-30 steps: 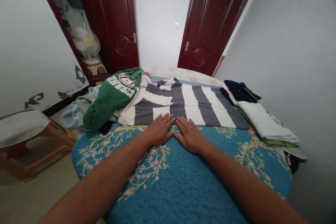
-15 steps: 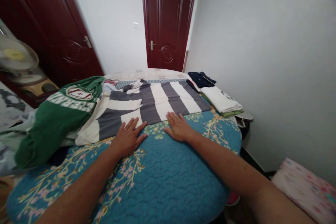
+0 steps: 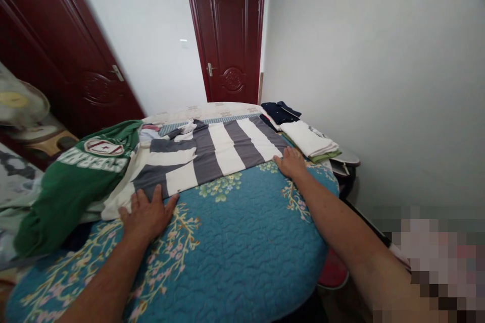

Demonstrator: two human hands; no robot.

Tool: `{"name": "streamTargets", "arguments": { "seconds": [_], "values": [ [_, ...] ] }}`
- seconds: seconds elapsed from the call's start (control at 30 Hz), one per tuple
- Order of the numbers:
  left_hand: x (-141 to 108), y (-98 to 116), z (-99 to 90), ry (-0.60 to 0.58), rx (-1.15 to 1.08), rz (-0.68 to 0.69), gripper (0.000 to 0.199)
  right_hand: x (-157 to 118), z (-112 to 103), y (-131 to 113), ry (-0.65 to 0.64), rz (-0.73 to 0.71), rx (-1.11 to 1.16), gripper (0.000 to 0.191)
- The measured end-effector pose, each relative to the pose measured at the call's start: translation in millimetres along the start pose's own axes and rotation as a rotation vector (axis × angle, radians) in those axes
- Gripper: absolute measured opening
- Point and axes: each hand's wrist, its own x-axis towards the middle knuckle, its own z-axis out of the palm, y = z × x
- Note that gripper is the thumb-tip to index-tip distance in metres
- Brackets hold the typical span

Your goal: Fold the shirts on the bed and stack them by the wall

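1. While both hands rest along its near edge, a gray-and-white striped garment (image 3: 227, 146) lies spread flat across the middle of the frame, slanting from lower left to upper right, mostly beyond the fingertips.
2. At lower left of center, the left hand (image 3: 147, 212) is palm down, fingers fanned apart and released; its fingertips touch the garment's near edge toward the left end.
3. Right of center, the right hand (image 3: 292, 163) is also unclenched and palm down, its fingers closer together, at the garment's near right corner, which it partly hides.
4. Beneath them, a blue quilted cover (image 3: 242, 252) with floral sprays fills the lower middle.
5. On the left, a rumpled green garment (image 3: 76, 192) with white lettering crowds the striped garment's left end; whether they overlap is unclear.
6. Just beside the right end sit a folded white cloth (image 3: 308, 137) and, behind it, a folded navy garment (image 3: 281, 112).
7. Farther back, a dark red door (image 3: 229, 35) stands at upper center, and a fan (image 3: 18, 101) shows at the left edge.
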Motion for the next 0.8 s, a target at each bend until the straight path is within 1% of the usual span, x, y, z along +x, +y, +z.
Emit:
{"name": "streamTargets", "arguments": {
  "seconds": [0.1,0.17,0.27,0.37,0.5,0.6,0.7,0.8],
  "values": [
    [-2,-2,-2.6,0.024,0.026,-0.087,0.091,3,5,1,0.034,0.033,-0.003,0.086],
    [-4,-3,-3.9,0.049,0.052,-0.109,0.091,4,9,2,0.044,0.043,-0.009,0.085],
    [-5,-4,-6.5,0.054,0.076,-0.139,0.088,6,15,6,0.053,0.059,-0.009,0.085],
    [-6,-6,-12.0,0.037,0.068,-0.143,0.087,11,21,11,0.070,0.073,-0.001,0.084],
    [-8,-8,-24.2,0.030,0.094,-0.148,0.085,16,29,16,0.102,0.077,-0.012,0.082],
    [-8,-9,-34.6,0.050,0.106,-0.140,0.079,15,33,19,0.147,0.056,-0.010,0.080],
    [7,-11,-42.2,0.093,0.038,-0.075,0.063,13,33,19,0.243,0.009,-0.003,0.074],
    [39,-14,-44.3,0.144,-0.047,-0.004,0.051,11,31,15,0.341,-0.152,-0.012,0.061]
  ]
}}
